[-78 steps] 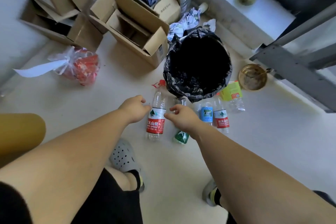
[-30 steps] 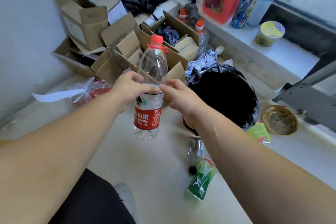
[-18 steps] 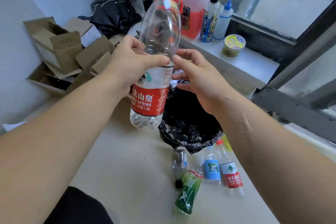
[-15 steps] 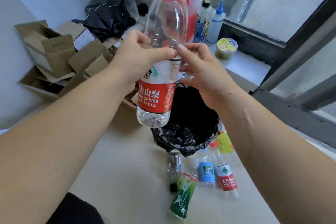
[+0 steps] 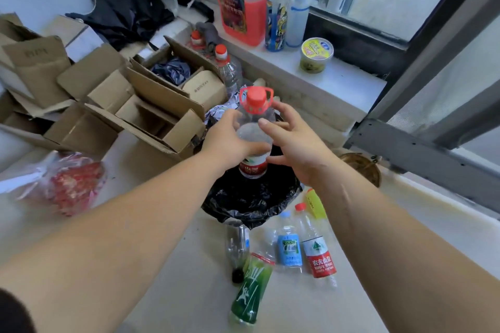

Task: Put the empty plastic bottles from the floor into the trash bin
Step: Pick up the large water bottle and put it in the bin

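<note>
Empty plastic bottles lie on the near floor — a green-labelled one [image 5: 250, 288], a blue-labelled one [image 5: 289, 249] and a red-labelled one [image 5: 319, 258] — just in front of the black-bagged trash bin [image 5: 251, 203]. Above its mouth, the large clear bottle with a red cap [image 5: 253, 134] stands upright, the left hand [image 5: 230, 140] wrapped round its middle, the right hand [image 5: 293, 143] spread loosely beside it. Let go off-centre, it could catch the rim and topple toward the brown cardboard boxes [image 5: 140, 113] on the far left.
</note>
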